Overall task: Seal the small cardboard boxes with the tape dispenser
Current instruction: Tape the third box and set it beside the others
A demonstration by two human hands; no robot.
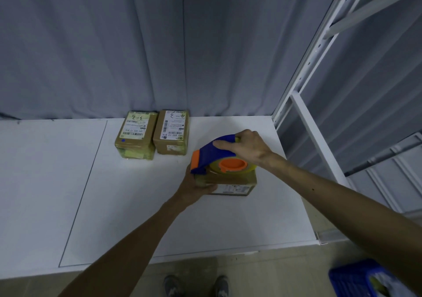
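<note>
Right hand (247, 146) is gripping the blue handle of the tape dispenser (214, 154), fingers curling over the top, thumb lying on the near side. The dispenser is sitting on top of the small cardboard box (233, 182), orange nose end pointing left and hanging over the box's left edge, the yellowish tape roll (250, 168) with its orange hub (233, 164) facing up toward the camera. Left hand (196, 186) is clamping the left end of that box, thumb lying across the near face, other fingers mostly hiding behind the dispenser. This box is resting on the white table (114, 194), right of centre, a printed label showing on its near side. Two more boxes are sitting side by side at the table's back edge, well apart from the hands: the box marked 3-3 (135, 134) on the left, with yellowish tape wrapping its near end, and the box marked 4-3 (171, 132) just beside it on the right, the two touching or nearly so. A grey curtain (159, 45) is hanging behind the table. A white metal rack (319, 125) is standing at the right. A blue crate (356, 276) is showing on the floor at bottom right, contents blurry. Shoes (173, 285) are showing at the bottom edge.
</note>
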